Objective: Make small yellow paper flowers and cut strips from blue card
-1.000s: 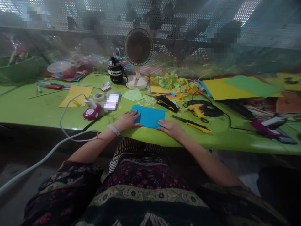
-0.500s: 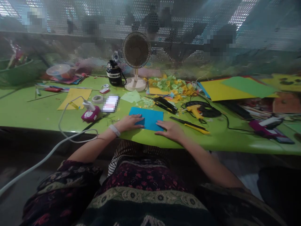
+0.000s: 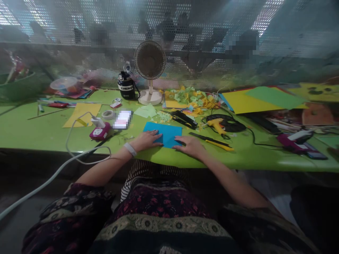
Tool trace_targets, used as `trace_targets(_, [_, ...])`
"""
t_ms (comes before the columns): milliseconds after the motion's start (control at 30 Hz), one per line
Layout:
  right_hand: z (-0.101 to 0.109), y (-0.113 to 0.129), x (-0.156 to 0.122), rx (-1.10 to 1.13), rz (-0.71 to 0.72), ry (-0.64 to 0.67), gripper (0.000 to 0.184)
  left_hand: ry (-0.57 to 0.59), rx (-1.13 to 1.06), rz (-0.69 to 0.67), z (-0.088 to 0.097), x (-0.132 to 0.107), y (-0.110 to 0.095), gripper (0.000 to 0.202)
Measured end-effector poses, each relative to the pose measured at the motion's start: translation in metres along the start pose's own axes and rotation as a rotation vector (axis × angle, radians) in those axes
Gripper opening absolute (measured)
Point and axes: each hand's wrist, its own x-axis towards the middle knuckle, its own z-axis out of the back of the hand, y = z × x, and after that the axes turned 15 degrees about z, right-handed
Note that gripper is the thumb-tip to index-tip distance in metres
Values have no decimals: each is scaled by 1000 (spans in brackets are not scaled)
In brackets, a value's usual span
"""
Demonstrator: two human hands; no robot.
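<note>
A blue sheet of paper [image 3: 168, 134] lies flat on the green tabletop [image 3: 156, 155], close to its front edge. My left hand [image 3: 147, 140] rests on the paper's left part with the fingers stretched out. On the right edge of the sheet lies my right hand [image 3: 190, 145], its fingers extended and slightly apart. Just right of that hand is a yellow-and-black craft knife [image 3: 217, 143] with a dark blade-like part toward the paper. A black stapler [image 3: 184, 119] sits behind the sheet.
A yellow glue gun [image 3: 217, 126] rests by a coiled black cable [image 3: 233, 123]. Behind are paper scraps [image 3: 193, 97], a white fan [image 3: 150, 97] and a dark bottle [image 3: 126, 88]. At left stand a purple power socket [image 3: 99, 133], tape roll [image 3: 108, 114] and phone [image 3: 123, 120].
The view has shifted slightly, so everything sits a little differently in the picture. My right hand's fingers reach slightly further over the paper's edge; both hands otherwise stay on the sheet.
</note>
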Motion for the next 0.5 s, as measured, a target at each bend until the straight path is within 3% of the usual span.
trace_targets(67, [-2,1,0,4,17,21,49,-17,-2,2,-2,1,0,63])
trace_targets(333, [-12,-6,4,78,16,-33,25,-22,-38,-11,-1,-4,-1,73])
trace_targets(433, [-6,-9,7,101,-62,-86,21,2,-97,6,-1,1,-1,53])
trace_targets(500, [0,-9,7,110,-118,-105,22,1,-255,40,-1,6,-2,36])
